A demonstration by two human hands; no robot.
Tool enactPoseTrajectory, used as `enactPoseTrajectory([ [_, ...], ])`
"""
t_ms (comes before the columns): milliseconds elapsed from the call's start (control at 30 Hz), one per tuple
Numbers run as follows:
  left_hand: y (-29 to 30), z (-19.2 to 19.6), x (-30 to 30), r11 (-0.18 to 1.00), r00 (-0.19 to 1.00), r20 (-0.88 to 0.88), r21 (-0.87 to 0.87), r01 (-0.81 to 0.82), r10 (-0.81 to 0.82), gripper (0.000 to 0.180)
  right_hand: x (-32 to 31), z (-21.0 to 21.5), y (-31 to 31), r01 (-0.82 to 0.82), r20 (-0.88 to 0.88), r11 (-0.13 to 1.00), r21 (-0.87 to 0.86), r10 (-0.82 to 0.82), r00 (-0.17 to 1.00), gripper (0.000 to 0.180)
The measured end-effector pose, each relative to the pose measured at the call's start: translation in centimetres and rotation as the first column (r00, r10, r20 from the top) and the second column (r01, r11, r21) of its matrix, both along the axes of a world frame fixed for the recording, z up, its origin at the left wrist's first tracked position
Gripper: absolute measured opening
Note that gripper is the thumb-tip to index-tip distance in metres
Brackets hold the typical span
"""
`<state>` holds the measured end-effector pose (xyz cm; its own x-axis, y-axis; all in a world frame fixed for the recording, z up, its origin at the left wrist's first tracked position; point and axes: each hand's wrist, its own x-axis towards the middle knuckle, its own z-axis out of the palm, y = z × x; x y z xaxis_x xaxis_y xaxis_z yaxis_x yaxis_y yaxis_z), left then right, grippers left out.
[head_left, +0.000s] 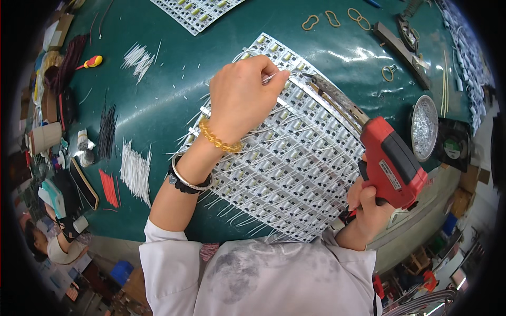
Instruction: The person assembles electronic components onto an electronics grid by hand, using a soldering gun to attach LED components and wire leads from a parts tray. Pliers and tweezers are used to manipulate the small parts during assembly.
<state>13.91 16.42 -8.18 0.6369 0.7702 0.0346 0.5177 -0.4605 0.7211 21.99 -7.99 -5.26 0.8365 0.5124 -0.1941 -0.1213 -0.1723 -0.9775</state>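
A large white panel of small circuit boards lies on the green tabletop before me, with many thin white wires sticking out of its rows. My left hand is over its upper part, thumb and finger pinched on a white wire. On that wrist are a yellow bead bracelet and two bangles. My right hand grips a red and black soldering gun. The gun's long tip points up and left, close to the fingertips of my left hand. Whether it touches the board there I cannot tell.
White wires, red wires and black wires lie in bundles at left, near a phone and a screwdriver. A metal bowl stands right. A second panel lies far. Another person is lower left.
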Motion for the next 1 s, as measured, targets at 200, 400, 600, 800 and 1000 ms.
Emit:
enactPoseTrajectory([
  [200, -0.1, 0.2, -0.1, 1.000, 1.000, 0.000, -0.018, -0.007, 0.007, 0.024, 0.1, 0.5, 0.5, -0.006, -0.042, 0.999, 0.054, 0.009, 0.999, 0.052],
  [400, -1.9, 0.3, 0.4, 0.987, 0.971, 0.237, 0.142, -0.073, 0.038, 0.016, 0.2, 0.4, 0.8, -0.031, 0.180, 0.991, 0.132, 0.007, 0.984, 0.064],
  [600, -2.6, -0.9, 0.6, 0.986, 0.980, 0.196, 0.166, -0.003, -0.029, 0.017, 0.1, 0.6, 0.1, -0.038, 0.144, 0.998, 0.053, 0.030, 0.989, 0.066],
  [800, -2.6, -0.8, 0.6, 0.984, 0.983, 0.180, 0.179, 0.010, -0.043, 0.017, 0.2, -0.1, -0.3, -0.031, 0.084, 0.999, 0.034, 0.028, 0.996, 0.061],
  [1000, -2.5, -0.8, 0.5, 0.980, 0.983, 0.171, 0.198, 0.029, -0.063, 0.015, 0.2, -0.4, -0.3, -0.046, 0.101, 0.995, 0.083, 0.037, 0.994, 0.058],
])
